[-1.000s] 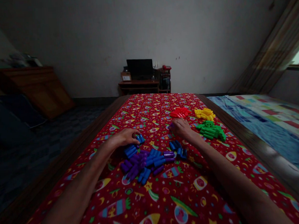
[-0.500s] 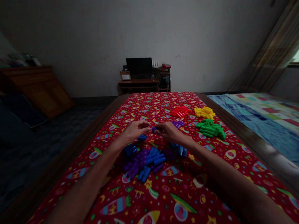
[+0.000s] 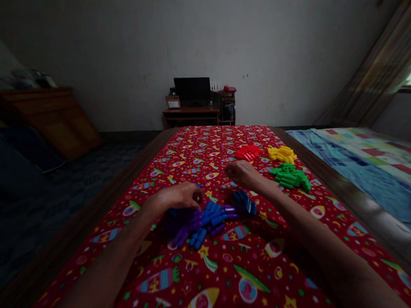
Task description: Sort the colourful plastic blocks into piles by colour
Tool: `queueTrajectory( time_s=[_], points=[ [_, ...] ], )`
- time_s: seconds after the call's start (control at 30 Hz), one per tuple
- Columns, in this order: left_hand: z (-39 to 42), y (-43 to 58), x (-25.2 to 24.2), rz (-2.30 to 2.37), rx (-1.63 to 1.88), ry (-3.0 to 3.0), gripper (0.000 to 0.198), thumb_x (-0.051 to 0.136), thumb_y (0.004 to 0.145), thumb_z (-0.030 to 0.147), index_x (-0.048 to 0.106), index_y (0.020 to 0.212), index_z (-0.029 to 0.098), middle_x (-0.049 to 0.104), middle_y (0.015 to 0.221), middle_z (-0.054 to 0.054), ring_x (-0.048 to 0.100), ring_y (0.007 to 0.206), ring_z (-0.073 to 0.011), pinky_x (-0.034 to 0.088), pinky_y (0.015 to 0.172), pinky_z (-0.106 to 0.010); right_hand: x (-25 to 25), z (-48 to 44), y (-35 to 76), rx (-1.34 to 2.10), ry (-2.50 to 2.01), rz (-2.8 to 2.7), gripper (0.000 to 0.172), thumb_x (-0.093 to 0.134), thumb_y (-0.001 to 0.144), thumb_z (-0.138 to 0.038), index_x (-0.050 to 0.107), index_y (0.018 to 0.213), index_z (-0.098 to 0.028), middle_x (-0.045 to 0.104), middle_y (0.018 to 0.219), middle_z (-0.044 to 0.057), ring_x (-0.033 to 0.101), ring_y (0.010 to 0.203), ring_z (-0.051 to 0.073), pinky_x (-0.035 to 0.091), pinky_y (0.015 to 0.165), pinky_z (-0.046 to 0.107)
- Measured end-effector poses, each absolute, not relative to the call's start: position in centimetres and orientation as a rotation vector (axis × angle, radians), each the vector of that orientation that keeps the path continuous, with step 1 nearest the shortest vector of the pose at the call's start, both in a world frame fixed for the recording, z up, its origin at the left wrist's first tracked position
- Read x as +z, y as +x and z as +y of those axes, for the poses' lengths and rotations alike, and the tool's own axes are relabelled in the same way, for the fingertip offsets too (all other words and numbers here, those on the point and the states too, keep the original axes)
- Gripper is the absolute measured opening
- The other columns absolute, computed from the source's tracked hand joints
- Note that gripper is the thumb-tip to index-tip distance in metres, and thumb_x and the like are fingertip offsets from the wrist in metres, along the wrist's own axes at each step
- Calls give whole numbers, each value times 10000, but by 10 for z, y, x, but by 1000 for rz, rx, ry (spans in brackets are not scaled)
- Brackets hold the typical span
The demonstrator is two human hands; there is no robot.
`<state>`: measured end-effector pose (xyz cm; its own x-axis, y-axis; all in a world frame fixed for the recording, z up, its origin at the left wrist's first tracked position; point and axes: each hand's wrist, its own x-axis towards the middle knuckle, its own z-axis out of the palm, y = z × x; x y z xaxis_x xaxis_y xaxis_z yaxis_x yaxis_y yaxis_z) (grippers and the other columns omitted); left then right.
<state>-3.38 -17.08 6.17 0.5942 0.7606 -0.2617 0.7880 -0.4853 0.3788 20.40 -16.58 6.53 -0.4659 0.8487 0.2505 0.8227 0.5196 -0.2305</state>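
My left hand (image 3: pixel 175 197) rests curled, palm down, over the near pile of blue and purple plastic pegs (image 3: pixel 209 219) on the red patterned cloth (image 3: pixel 232 272). What its fingers hold is hidden. My right hand (image 3: pixel 241 173) lies further out, fingers closed, between that pile and the sorted heaps. A red heap (image 3: pixel 248 152), a yellow heap (image 3: pixel 282 154) and a green heap (image 3: pixel 290 176) sit at the far right of the cloth.
The cloth covers a long wooden table whose bare edge (image 3: pixel 349 197) shows on the right. A bed with a patchwork cover (image 3: pixel 371 159) lies right of it. A desk with a dark monitor (image 3: pixel 192 88) stands at the far wall.
The two hands, which met above the pile half a second ago, have parted. My left hand dropped back onto the blue and purple pegs; my right hand moved out toward the sorted heaps.
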Motion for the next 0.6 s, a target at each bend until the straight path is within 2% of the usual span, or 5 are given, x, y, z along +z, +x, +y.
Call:
queueTrajectory(
  time_s=[0.13,0.27,0.37,0.43,0.6],
  points=[
    [-163,-40,55,1167,1,2255,145,660,588,263,684,721,210,668,658,31,581,606,-154,402,523,-208,68,-184,174,545,-1062,-2565,175,545,853,-152,716,836,-120,601,626,2,451,547,77,278,542,213],
    [-155,-43,52,1202,178,2197,168,604,640,348,623,696,191,563,569,41,498,535,-132,362,490,-214,55,-192,154,765,-993,-2469,196,553,893,-249,702,922,-126,612,657,-8,501,575,80,304,551,192],
    [-154,-44,59,1288,161,2244,184,552,646,303,630,757,178,570,603,30,509,557,-140,369,512,-225,41,-191,148,741,-1033,-2418,258,586,876,-262,649,1089,-130,665,779,26,579,693,123,354,611,204],
    [-156,-45,67,1345,101,2297,234,531,661,280,652,830,174,596,632,19,537,584,-154,378,530,-232,32,-190,145,642,-1052,-2449,333,605,858,-249,610,1168,-127,669,803,42,587,720,146,366,626,222],
    [-165,-53,91,1503,183,2418,315,533,740,292,669,995,167,661,739,-17,593,699,-185,411,611,-243,20,-192,132,467,-695,-2646,329,563,838,-111,598,1162,-151,661,922,69,585,807,152,392,690,233]
  ],
)
